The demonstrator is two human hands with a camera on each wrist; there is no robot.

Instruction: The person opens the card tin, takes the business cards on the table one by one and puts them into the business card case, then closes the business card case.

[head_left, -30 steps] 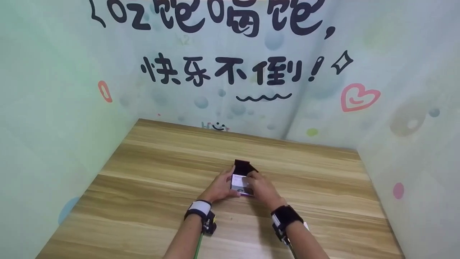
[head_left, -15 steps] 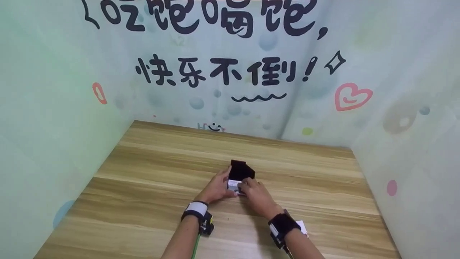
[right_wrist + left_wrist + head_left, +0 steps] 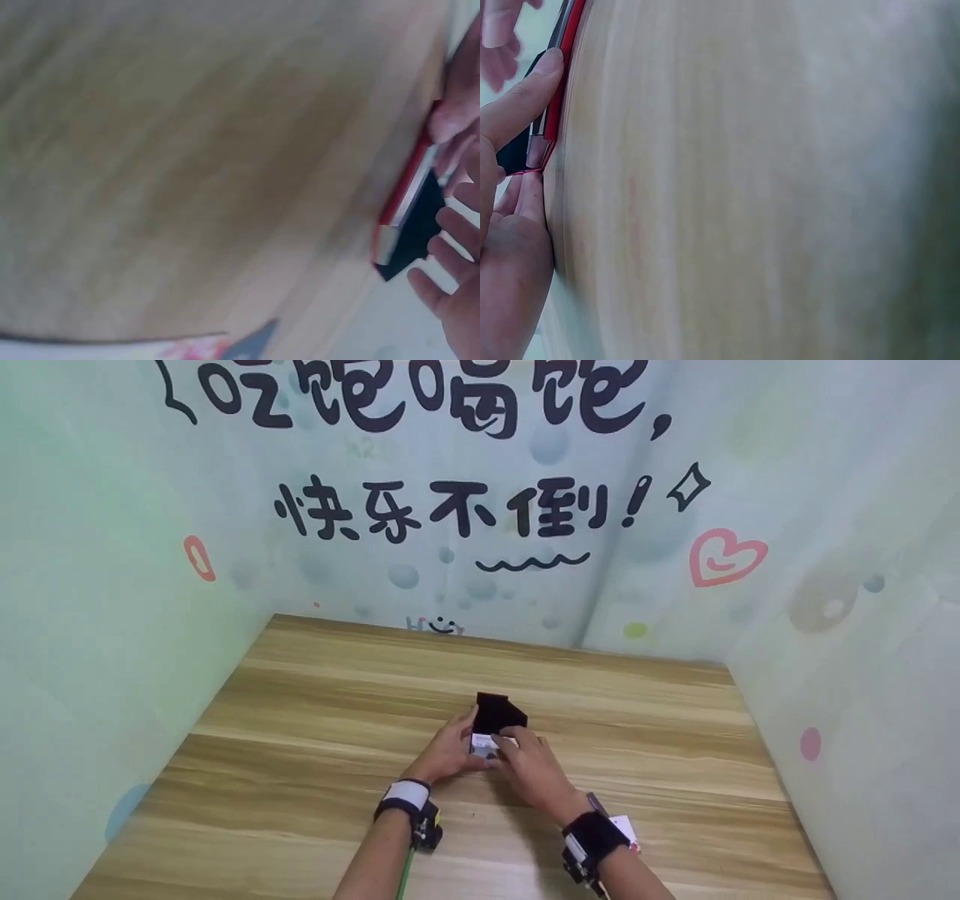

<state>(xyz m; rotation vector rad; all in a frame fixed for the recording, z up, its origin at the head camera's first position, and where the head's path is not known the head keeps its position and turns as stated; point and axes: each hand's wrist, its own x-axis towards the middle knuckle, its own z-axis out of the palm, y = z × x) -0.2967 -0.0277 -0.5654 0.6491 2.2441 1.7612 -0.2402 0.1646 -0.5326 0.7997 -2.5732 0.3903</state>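
A small flat case has a red outer edge (image 3: 573, 45) and a raised black flap (image 3: 495, 712). Inside it lies a white and silver-grey insert (image 3: 484, 741). My left hand (image 3: 444, 754) grips the case at its left side, thumb on the near edge and fingers around the far part. Over the right half of the case is my right hand (image 3: 538, 769), fingers bent, with thumb and index finger at the insert. Seen from the right wrist, its other fingers (image 3: 454, 251) hang spread beside the black flap. Whether the right fingertips pinch anything is hidden.
On the wooden table (image 3: 315, 697), a white card with a red pattern (image 3: 622, 829) lies beside my right wrist, with a dark grey strip (image 3: 596, 804) next to it. A printed fabric wall (image 3: 420, 577) stands behind the table and along both sides.
The black flap shows more fully now, and less of the white insert is visible. My right hand has shifted slightly on the case, while my left hand keeps its grip. The head view has turned slightly.
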